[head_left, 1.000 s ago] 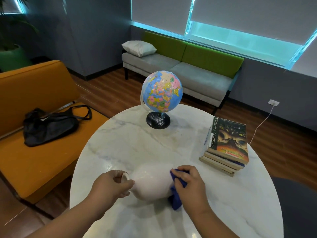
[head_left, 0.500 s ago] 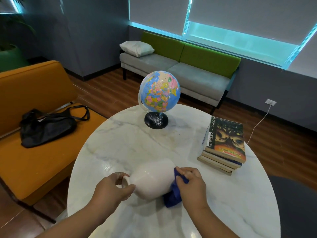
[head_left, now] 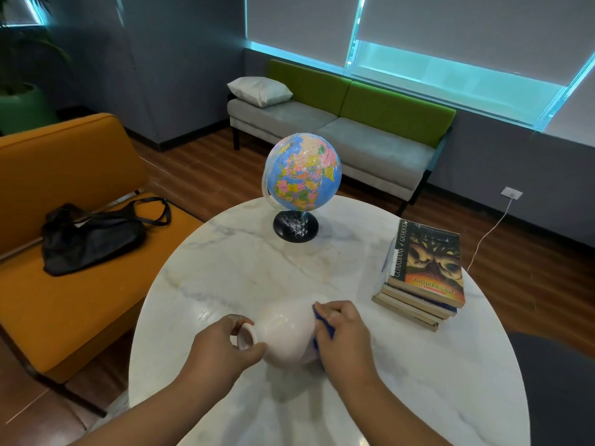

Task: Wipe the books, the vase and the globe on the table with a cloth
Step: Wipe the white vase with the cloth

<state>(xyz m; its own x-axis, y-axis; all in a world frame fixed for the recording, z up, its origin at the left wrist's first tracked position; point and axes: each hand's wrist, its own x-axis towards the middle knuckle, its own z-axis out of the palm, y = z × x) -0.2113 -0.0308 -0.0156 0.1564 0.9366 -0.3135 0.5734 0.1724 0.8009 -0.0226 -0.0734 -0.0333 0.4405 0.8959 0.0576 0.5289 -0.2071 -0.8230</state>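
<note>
I am working on the vase step. My left hand (head_left: 225, 346) is gripping the neck of the smooth white ceramic vase (head_left: 283, 333), thumb and fingers curled round its open mouth. It is keeping the vase tipped on its side low over the round white marble table (head_left: 418, 381); I cannot tell whether the belly is resting on the marble. Just right of that grip, my right hand (head_left: 346, 336) is clutching the bunched blue cloth (head_left: 320, 318) and pressing it against the vase's wide body.

I am judging the next move to be a turn of the neck, so that the side facing away comes round to the cloth. The glaze looks slippery, so the left hand's hold needs to be firm.

Beyond the right hand and out to its right, the stack of worn paperback books (head_left: 425, 272) is lying well apart. Farther off, ahead of both grips, the blue plastic globe on a black round base (head_left: 304, 172) is standing upright. By my reading, either may be waiting its turn.
</note>
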